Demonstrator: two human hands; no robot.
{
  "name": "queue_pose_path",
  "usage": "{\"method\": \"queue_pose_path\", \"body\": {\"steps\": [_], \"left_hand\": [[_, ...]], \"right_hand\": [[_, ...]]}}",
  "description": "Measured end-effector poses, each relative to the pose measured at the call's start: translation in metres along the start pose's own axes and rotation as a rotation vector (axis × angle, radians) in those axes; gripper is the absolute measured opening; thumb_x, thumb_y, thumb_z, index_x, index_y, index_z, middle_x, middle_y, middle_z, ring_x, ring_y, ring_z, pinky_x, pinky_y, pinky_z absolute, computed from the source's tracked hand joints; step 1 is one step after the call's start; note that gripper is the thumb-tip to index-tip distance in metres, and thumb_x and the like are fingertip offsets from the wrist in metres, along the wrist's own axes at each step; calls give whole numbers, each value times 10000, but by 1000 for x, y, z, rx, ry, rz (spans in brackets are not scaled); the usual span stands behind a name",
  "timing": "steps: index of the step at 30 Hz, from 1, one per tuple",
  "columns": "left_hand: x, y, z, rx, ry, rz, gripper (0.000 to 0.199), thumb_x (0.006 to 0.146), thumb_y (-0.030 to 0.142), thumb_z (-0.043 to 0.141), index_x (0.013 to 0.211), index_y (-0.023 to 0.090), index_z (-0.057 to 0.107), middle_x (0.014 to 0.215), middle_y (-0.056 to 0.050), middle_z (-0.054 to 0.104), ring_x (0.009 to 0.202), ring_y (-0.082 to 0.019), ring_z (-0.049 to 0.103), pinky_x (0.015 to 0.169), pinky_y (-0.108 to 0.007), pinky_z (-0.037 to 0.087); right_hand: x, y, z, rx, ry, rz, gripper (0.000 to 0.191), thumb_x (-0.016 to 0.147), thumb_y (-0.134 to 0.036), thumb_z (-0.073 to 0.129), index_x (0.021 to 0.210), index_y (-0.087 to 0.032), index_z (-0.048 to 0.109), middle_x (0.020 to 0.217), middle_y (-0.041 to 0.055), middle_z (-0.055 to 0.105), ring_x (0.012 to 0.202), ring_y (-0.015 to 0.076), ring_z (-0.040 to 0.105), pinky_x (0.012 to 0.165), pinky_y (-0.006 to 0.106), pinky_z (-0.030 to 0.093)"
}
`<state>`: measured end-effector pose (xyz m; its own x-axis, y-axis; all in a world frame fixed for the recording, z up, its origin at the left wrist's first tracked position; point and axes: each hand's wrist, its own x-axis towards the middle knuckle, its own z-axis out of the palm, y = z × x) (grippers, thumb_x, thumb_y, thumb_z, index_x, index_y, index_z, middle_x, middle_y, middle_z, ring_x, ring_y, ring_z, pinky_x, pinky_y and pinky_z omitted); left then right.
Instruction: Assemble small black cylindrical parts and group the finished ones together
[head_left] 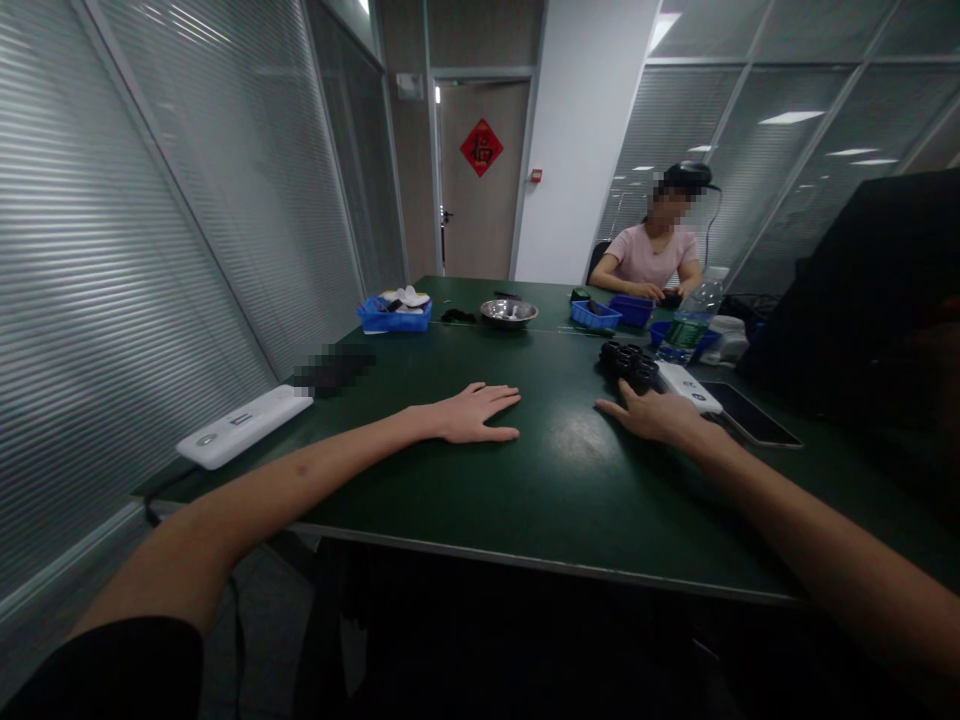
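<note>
My left hand [480, 414] lies palm down on the dark green table [420, 480], fingers stretched and spread, with nothing in it. To the right, my right hand [658, 414] rests low over the tabletop with thumb and forefinger apart; its other fingers are partly hidden. Just beyond its fingertips sits a cluster of black round parts [628, 362]; whether the hand touches them I cannot tell. Behind that hand are a white power bank-like device [688, 388] and a dark-screened phone or tablet [754, 414].
A blue basket [394, 320] with mixed items, a metal bowl [508, 314] and smaller blue bins [595, 316] stand farther back. A water bottle [691, 320] is at the right. Another white device [244, 428] lies left. A person [651, 256] sits across.
</note>
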<state>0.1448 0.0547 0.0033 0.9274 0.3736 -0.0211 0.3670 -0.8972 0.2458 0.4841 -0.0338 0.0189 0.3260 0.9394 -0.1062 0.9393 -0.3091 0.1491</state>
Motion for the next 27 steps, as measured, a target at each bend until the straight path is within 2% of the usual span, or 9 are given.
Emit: {"method": "queue_pose_path", "body": {"steps": [4, 7, 9, 10, 12, 14, 16, 18, 27], "left_hand": [[-1, 2, -1, -1, -1, -3, 875, 983, 764, 299, 1652, 215, 176, 1725, -85, 131, 1595, -288, 133, 1285, -513, 51], [0, -1, 1, 1, 13, 5, 852, 989, 752, 304, 1652, 231, 179, 1724, -83, 140, 1594, -285, 138, 1282, -507, 51], [2, -4, 4, 5, 19, 6, 854, 987, 751, 314, 1651, 230, 185, 1722, -91, 147, 1592, -295, 145, 1280, -511, 51], [3, -5, 6, 10, 27, 9, 855, 987, 749, 323, 1650, 226, 193, 1721, -98, 154, 1591, -301, 150, 1278, -512, 51], [5, -8, 9, 22, 43, 20, 842, 993, 728, 346, 1645, 213, 214, 1716, -113, 172, 1588, -307, 161, 1276, -513, 57], [7, -11, 12, 34, 50, 33, 808, 1008, 688, 360, 1641, 204, 229, 1713, -117, 184, 1586, -306, 169, 1273, -511, 67], [7, -13, 13, 43, 49, 38, 785, 1016, 662, 365, 1640, 203, 233, 1712, -113, 189, 1585, -305, 173, 1272, -508, 74], [7, -15, 13, 52, 51, 40, 784, 1015, 659, 369, 1641, 207, 230, 1712, -109, 192, 1585, -304, 174, 1273, -506, 75], [6, -11, 10, 55, 39, 30, 784, 1016, 651, 372, 1638, 194, 236, 1711, -119, 192, 1588, -296, 168, 1272, -504, 80]], "right_hand": [[-12, -10, 1, -36, 64, -60, 878, 984, -746, 216, 1597, -132, 351, 1264, 274, 692, 1168, 459, 663, 927, 605, 512], [-33, -32, 2, 5, 171, -181, 833, 993, -715, 294, 1561, -118, 417, 1222, 281, 708, 1137, 475, 674, 912, 635, 519], [-50, -53, 3, 135, 270, -401, 814, 1008, -705, 281, 1606, -158, 344, 1421, 248, 612, 1297, 438, 594, 1044, 626, 472], [-58, -64, 3, 198, 312, -576, 803, 1014, -696, 291, 1628, -179, 298, 1569, 205, 477, 1425, 402, 480, 1147, 596, 401], [-71, -82, 5, 282, 283, -908, 785, 1023, -676, 331, 1660, -244, 174, 1711, 98, 212, 1570, 340, 227, 1266, 578, 216], [-78, -93, 6, 329, 184, -1056, 791, 1030, -661, 357, 1664, -276, 82, 1724, 56, 137, 1593, 307, 131, 1288, 588, 115], [-80, -97, 7, 360, 97, -1077, 782, 1036, -642, 374, 1662, -278, 79, 1719, 55, 152, 1594, 302, 127, 1291, 590, 85], [-79, -96, 6, 393, 63, -1060, 761, 1040, -626, 387, 1660, -279, 115, 1713, 58, 183, 1590, 307, 143, 1292, 588, 84], [-75, -93, 6, 418, 66, -1071, 748, 1039, -612, 411, 1655, -271, 161, 1710, 67, 198, 1590, 307, 152, 1290, 590, 93]]}}
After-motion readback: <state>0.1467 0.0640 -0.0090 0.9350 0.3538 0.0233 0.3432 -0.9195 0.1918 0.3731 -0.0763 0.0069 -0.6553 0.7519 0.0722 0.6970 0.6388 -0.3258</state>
